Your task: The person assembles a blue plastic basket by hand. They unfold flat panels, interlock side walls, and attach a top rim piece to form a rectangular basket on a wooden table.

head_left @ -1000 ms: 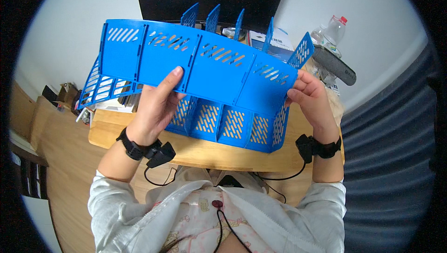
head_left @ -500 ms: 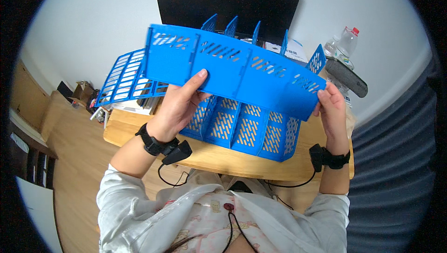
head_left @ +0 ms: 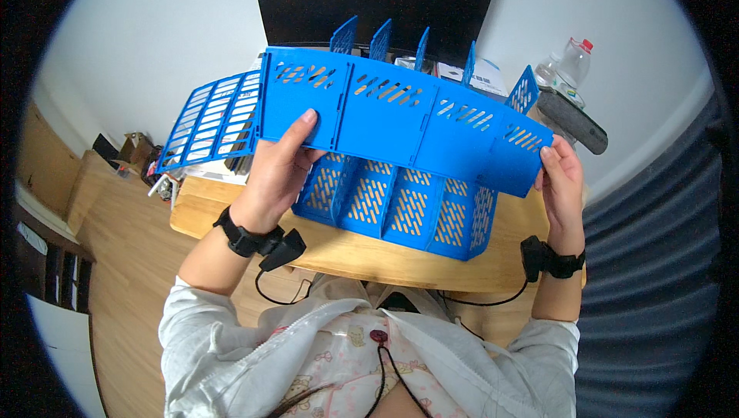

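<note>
A long blue plastic panel point(head_left: 385, 122) with slanted slots along its upper part is held up in both hands. My left hand point(head_left: 281, 168) grips its lower edge near the left end, thumb on the near face and fingers behind. My right hand point(head_left: 562, 175) pinches the right end. Beneath and behind the panel stands a blue slotted file rack point(head_left: 408, 210) with upright dividers. Several divider tops point(head_left: 382, 37) show above the panel, which hides the rack's middle. Left of my left hand lies a blue grid panel point(head_left: 212, 125), partly covered by the held panel.
The rack stands on a wooden table point(head_left: 346, 260) with a rounded front edge. Behind is a black monitor point(head_left: 377, 2). Plastic bottles point(head_left: 573, 68) and a dark grey elongated case point(head_left: 573, 118) lie at the back right. A dark curtain point(head_left: 647, 287) hangs on the right.
The held panel has shifted to the right, and its left end has dropped slightly. Both hands moved with it, still gripping. More of the grid panel's right part is now covered.
</note>
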`<act>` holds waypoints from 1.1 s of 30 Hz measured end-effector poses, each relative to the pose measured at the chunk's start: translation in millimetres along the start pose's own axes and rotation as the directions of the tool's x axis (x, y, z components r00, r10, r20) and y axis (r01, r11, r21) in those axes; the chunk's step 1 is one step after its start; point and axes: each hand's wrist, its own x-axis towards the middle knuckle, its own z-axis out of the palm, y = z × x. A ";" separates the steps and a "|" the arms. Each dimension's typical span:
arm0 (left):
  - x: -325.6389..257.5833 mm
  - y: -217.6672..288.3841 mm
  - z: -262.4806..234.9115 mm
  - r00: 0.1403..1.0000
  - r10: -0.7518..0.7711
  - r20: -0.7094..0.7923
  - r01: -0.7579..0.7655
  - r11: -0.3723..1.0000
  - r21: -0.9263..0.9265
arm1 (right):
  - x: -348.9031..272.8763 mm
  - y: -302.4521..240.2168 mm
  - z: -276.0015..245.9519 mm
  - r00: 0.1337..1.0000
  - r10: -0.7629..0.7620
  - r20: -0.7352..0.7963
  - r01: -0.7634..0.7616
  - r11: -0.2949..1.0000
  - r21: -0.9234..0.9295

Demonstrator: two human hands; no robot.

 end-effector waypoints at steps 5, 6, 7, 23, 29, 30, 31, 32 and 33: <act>1.0 -1.9 -4.5 1.000 -0.005 0.013 0.005 1.000 -0.025 | 0.3 -0.9 2.8 1.000 -0.005 0.002 0.005 1.000 0.016; 0.5 -2.8 -5.0 1.000 -0.001 0.006 0.001 0.999 -0.035 | 0.6 -0.7 3.0 1.000 -0.006 0.012 0.005 1.000 0.021; 0.0 -2.9 -5.8 0.999 0.005 0.032 -0.003 0.999 -0.049 | 0.7 -0.4 3.2 1.000 0.004 0.002 -0.005 1.000 0.023; -14.0 -6.7 -18.9 1.000 0.006 0.026 -0.006 1.000 0.006 | -6.5 16.7 0.2 1.000 0.009 0.006 -0.009 1.000 -0.002; -6.9 4.3 -33.2 0.996 0.074 -0.040 -0.065 0.979 0.192 | -4.8 7.7 -8.2 0.992 -0.005 -0.126 0.014 0.997 0.071; -3.4 8.6 -33.1 0.993 0.091 -0.073 -0.069 0.961 0.269 | -4.6 4.5 -8.7 0.992 -0.022 -0.123 0.029 0.998 0.051; -0.4 14.9 -32.9 0.995 0.098 -0.016 -0.085 0.920 0.383 | -3.9 0.8 -8.3 0.990 -0.039 -0.134 0.045 0.998 0.046; 1.9 18.2 -30.0 0.984 0.180 0.014 -0.167 0.878 0.448 | -2.7 -3.5 -8.0 0.988 -0.056 -0.144 0.063 0.997 0.040; 7.3 28.7 -29.5 0.976 0.196 0.098 -0.219 0.833 0.508 | -1.5 -8.8 -8.2 0.984 -0.080 -0.161 0.086 0.996 0.036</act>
